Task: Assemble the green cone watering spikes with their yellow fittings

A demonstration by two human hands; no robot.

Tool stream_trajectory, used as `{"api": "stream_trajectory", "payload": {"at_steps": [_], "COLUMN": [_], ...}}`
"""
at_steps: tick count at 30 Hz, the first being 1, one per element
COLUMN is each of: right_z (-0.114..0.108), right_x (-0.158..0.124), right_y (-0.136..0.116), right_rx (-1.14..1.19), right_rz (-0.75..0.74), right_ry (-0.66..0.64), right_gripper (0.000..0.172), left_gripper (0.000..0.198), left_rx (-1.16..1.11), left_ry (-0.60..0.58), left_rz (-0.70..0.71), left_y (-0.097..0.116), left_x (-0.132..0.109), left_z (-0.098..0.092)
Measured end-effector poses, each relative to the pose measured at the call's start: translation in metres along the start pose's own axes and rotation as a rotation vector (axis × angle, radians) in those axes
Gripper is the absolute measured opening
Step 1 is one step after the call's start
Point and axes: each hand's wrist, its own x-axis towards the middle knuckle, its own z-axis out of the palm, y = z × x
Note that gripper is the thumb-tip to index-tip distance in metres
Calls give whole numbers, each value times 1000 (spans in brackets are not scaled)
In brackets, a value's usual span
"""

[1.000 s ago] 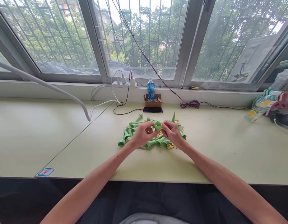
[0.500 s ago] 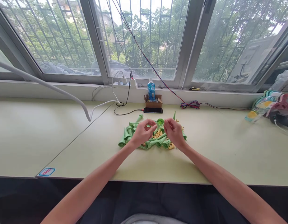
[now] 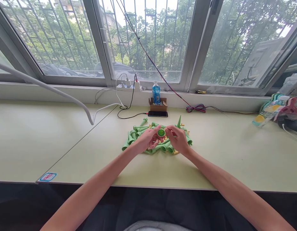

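My left hand [image 3: 150, 140] is closed round a green plastic cone [image 3: 161, 132], whose round open end faces up toward me. Just right of that opening is my right hand [image 3: 176, 138], its thumb and fingertips pinched together. Whatever it may hold is too small to make out. Beneath and around both hands spreads a pile of similar green cones [image 3: 132, 135], with small yellow pieces [image 3: 176, 152] among them. One pointed cone [image 3: 179, 122] stands tip up behind my right hand.
Behind the pile, a phone [image 3: 157, 114] lies plugged in before a small cardboard box [image 3: 158, 107] and a blue-labelled bottle [image 3: 156, 93]. A white arm-like tube [image 3: 66, 96] reaches over the table's left side. A coiled cable [image 3: 196, 108] lies toward the window; a clear bottle [image 3: 266, 115] is far right.
My left hand has taken hold of the green cone that stood between the hands and tipped its open end toward me. My right hand has shifted slightly left to its rim.
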Motion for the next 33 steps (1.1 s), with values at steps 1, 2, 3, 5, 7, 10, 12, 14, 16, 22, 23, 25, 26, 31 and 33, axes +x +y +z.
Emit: {"api": "stream_trajectory", "payload": {"at_steps": [1,2,3,5,7,10,12,14,16,22,23,25,26,31,33], "right_z": [0,0,0,1,1,1,1,1,1,1,1,1,2,3,3], "right_x": [0,0,0,0,0,0,0,1,1,1,1,1,2,2,3], "right_y": [0,1,2,3,4,6,7,8,9,8,8,8,8,8,8], "right_rx": [2,3,2,1,-3,5,19,28,29,20,21,23,23,4,0], "right_rz": [5,8,8,6,5,4,-4,-12,-11,18,25,44,55,88,102], "right_ry": [-7,-12,-19,-29,-34,-44,-53,-59,-58,-55,-52,-47,-44,-29,-25], "right_gripper": [29,29,29,28,27,26,25,25,25,26,27,28,28,31,32], "left_gripper": [53,51,49,45,43,43,43,43,42,39,40,40,40,34,31], "left_rx": [-3,-6,-9,-8,6,43,74,111,152,348,382,438,462,549,572], "left_ry": [-5,-6,-9,-11,-8,3,7,8,8,68,79,93,100,141,160], "left_rz": [16,31,42,53,59,75,92,115,139,227,239,264,276,335,394], "left_y": [0,-1,-1,-1,-1,-1,-1,-2,-2,-4,-4,-4,-4,-6,-8], "left_x": [0,0,0,0,0,-1,-1,-1,-2,-3,-4,-5,-5,-5,-3], "left_z": [-1,-2,-2,-3,-3,-3,-4,-4,-4,-4,-4,-3,-2,0,0]}}
